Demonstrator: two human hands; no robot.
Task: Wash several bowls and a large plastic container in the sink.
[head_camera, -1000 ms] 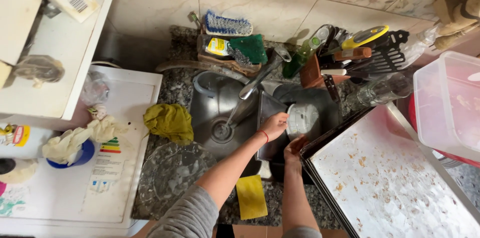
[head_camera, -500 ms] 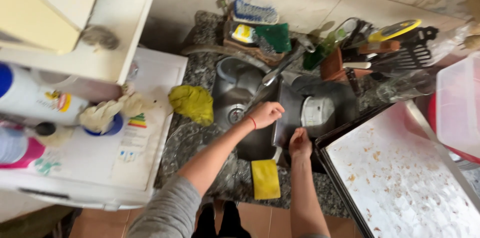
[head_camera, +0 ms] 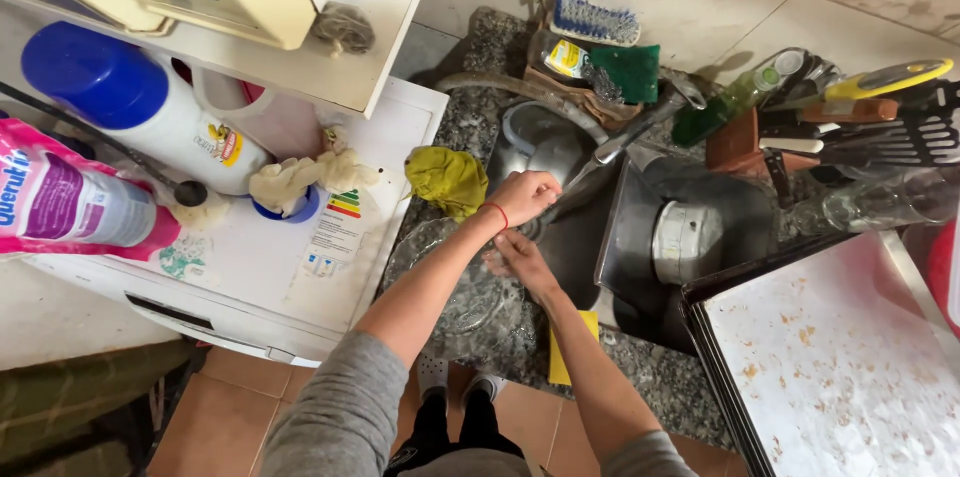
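Reaching over the sink (head_camera: pixel 560 152), the left hand (head_camera: pixel 522 197) is curled into a loose fist — whether its fingers pinch anything cannot be told. Just below it the right hand (head_camera: pixel 515 259) lies with fingers spread on a clear glass lid (head_camera: pixel 452 282), which rests on the speckled bench (head_camera: pixel 640 377) left of the basin — beside a yellow cloth (head_camera: pixel 445 179). A crumb-strewn baking tray (head_camera: pixel 850 367) fills the right.

Two bare hands are seen, the left hand (head_camera: pixel 524 196) and the right hand (head_camera: pixel 516 259); one crumpled yellow cloth (head_camera: pixel 446 180), one blue bristle scrubbing brush (head_camera: pixel 594 21), one green scouring sponge (head_camera: pixel 625 73) and one large crumb-speckled metal baking tray (head_camera: pixel 840 357) are counted
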